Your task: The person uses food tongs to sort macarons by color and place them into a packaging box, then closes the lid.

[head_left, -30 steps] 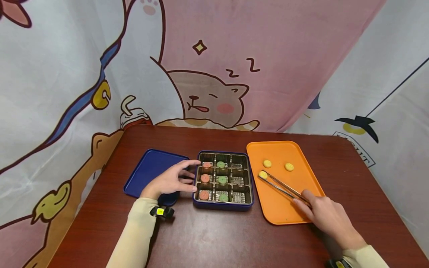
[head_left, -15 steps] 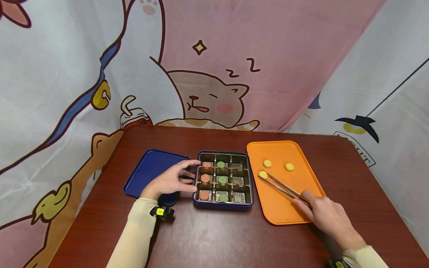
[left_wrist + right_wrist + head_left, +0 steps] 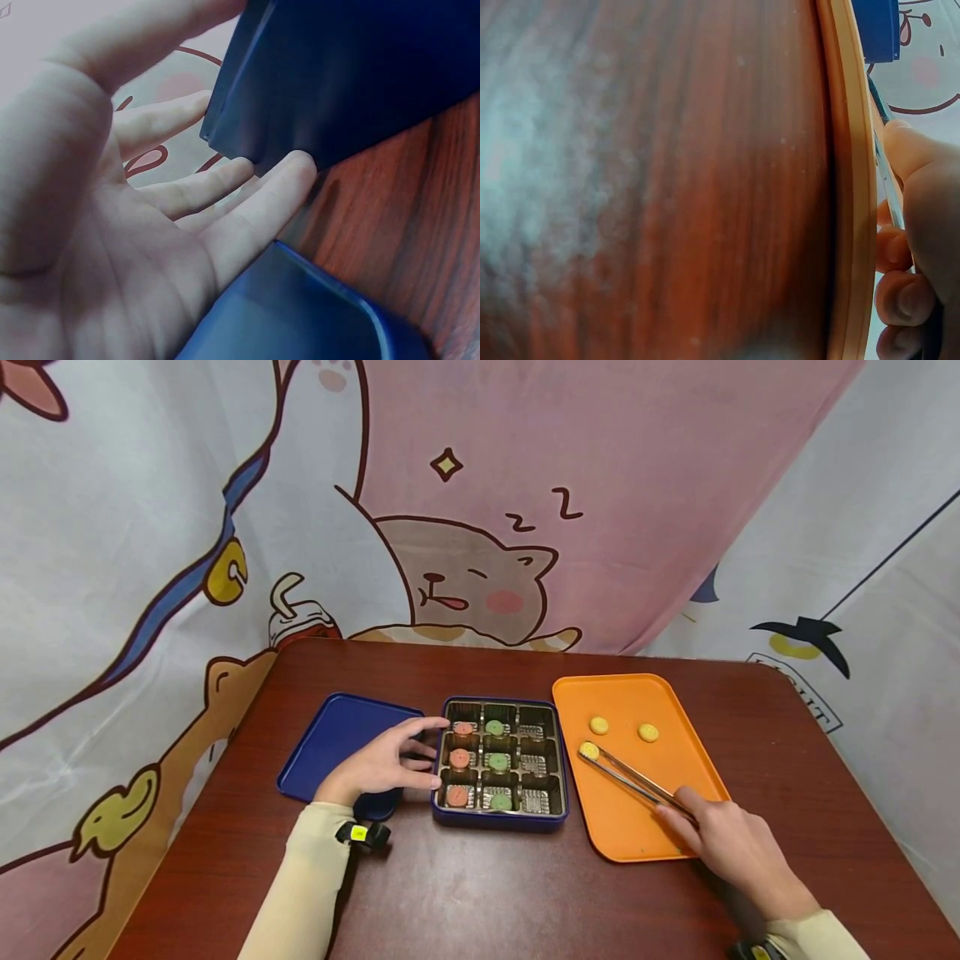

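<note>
In the head view my right hand [image 3: 738, 847] grips metal tongs [image 3: 641, 781], their tips on either side of a yellow round cookie [image 3: 590, 750] on the orange tray [image 3: 637, 835]. Two more yellow cookies [image 3: 598, 725] lie further back on that tray. My left hand [image 3: 382, 764] has its fingertips against the left side of a blue box [image 3: 498, 820], its fingers spread. Inside, a divided insert holds red cookies in the left column and green cookies [image 3: 498, 762] in the middle one. The right column shows bare compartments. In the left wrist view, fingertips [image 3: 300, 165] touch the box wall [image 3: 337, 82].
A blue lid or tray [image 3: 337, 735] lies on the table left of the box, partly under my left hand. The dark wooden table [image 3: 487, 893] extends in front of the box. A printed cloth [image 3: 637, 485] hangs behind the table.
</note>
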Demonstrator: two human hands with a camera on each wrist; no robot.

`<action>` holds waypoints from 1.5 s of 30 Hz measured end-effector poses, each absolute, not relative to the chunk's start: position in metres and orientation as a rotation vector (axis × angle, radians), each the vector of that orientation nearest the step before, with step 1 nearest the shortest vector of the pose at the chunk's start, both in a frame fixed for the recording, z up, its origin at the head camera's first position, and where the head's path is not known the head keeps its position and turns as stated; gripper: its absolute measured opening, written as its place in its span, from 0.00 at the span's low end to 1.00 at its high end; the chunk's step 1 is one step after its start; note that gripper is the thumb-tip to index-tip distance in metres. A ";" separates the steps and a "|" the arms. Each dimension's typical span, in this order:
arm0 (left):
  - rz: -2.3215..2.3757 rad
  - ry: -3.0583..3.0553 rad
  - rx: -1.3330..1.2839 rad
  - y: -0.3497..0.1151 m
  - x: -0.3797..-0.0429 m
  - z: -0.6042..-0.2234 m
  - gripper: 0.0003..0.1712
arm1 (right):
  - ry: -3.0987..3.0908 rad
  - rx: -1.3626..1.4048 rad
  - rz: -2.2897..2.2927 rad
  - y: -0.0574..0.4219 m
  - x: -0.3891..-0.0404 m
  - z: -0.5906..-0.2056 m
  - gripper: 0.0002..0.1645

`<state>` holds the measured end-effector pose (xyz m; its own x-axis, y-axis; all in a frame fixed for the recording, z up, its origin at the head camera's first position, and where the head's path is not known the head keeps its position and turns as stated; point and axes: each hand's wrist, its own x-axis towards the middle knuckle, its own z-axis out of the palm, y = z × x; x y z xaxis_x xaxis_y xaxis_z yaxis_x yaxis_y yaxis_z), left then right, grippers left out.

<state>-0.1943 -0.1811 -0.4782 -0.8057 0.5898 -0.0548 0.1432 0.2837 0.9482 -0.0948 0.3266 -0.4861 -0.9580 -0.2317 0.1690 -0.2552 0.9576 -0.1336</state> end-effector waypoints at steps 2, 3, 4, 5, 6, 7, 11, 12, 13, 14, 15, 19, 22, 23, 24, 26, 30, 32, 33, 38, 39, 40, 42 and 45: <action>1.536 2.160 0.660 -0.181 -0.194 -0.478 0.52 | -2.959 0.365 0.231 0.327 -0.095 -0.486 0.21; 1.536 2.160 0.660 -0.181 -0.194 -0.478 0.52 | -2.960 0.362 0.232 0.327 -0.095 -0.485 0.21; 1.536 2.159 0.660 -0.181 -0.194 -0.478 0.52 | -2.961 0.360 0.232 0.326 -0.094 -0.485 0.21; 1.535 2.159 0.661 -0.181 -0.194 -0.478 0.52 | -2.962 0.359 0.232 0.326 -0.094 -0.485 0.21; 1.535 2.159 0.661 -0.181 -0.194 -0.478 0.52 | -2.962 0.358 0.232 0.326 -0.094 -0.485 0.21; 1.535 2.160 0.661 -0.181 -0.194 -0.478 0.52 | -2.963 0.356 0.233 0.326 -0.094 -0.484 0.21; 1.533 2.163 0.665 -0.181 -0.194 -0.479 0.52 | -2.952 0.357 0.229 0.326 -0.094 -0.483 0.21; 1.533 2.165 0.666 -0.181 -0.195 -0.479 0.52 | -2.946 0.359 0.226 0.326 -0.094 -0.483 0.21; 1.532 2.167 0.667 -0.181 -0.195 -0.479 0.52 | -2.939 0.363 0.225 0.326 -0.094 -0.482 0.21; 1.531 2.168 0.668 -0.181 -0.195 -0.479 0.52 | -2.931 0.366 0.225 0.326 -0.093 -0.482 0.21; 1.529 2.170 0.668 -0.181 -0.195 -0.479 0.52 | -2.923 0.370 0.227 0.326 -0.093 -0.482 0.21; 1.519 2.177 0.662 -0.181 -0.194 -0.478 0.52 | -2.892 0.382 0.233 0.326 -0.091 -0.480 0.21; 1.510 2.183 0.659 -0.182 -0.194 -0.478 0.53 | -2.873 0.389 0.236 0.325 -0.090 -0.477 0.21; 1.508 2.186 0.659 -0.182 -0.194 -0.478 0.53 | -2.870 0.393 0.238 0.325 -0.089 -0.476 0.21; 1.506 2.188 0.659 -0.182 -0.194 -0.478 0.53 | -2.863 0.397 0.237 0.324 -0.089 -0.475 0.21; 1.503 2.192 0.659 -0.182 -0.194 -0.479 0.53 | -2.853 0.408 0.236 0.323 -0.088 -0.474 0.21; 1.501 2.192 0.660 -0.182 -0.194 -0.479 0.53 | -2.833 0.430 0.232 0.320 -0.086 -0.470 0.22; 1.502 2.190 0.660 -0.182 -0.195 -0.479 0.53 | -2.824 0.439 0.232 0.318 -0.084 -0.468 0.22; 1.502 2.190 0.660 -0.182 -0.195 -0.479 0.53 | -2.818 0.445 0.230 0.317 -0.083 -0.468 0.22; 1.508 2.185 0.673 -0.182 -0.196 -0.479 0.53 | -2.773 0.489 0.213 0.311 -0.079 -0.463 0.23; 1.509 2.184 0.677 -0.182 -0.196 -0.480 0.52 | -2.767 0.494 0.211 0.310 -0.078 -0.462 0.23; 1.513 2.182 0.679 -0.182 -0.196 -0.480 0.52 | -2.763 0.498 0.210 0.309 -0.077 -0.461 0.23; 1.514 2.182 0.680 -0.182 -0.196 -0.480 0.52 | -2.761 0.501 0.205 0.308 -0.075 -0.460 0.23; 1.521 2.180 0.677 -0.183 -0.195 -0.480 0.52 | -2.756 0.503 0.199 0.306 -0.073 -0.459 0.22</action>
<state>-0.1954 -0.1829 -0.4801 -0.8046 0.5921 -0.0456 0.1618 0.2925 0.9425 -0.0730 0.3060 -0.4588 -0.8825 -0.3189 0.3456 -0.3653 0.9277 -0.0769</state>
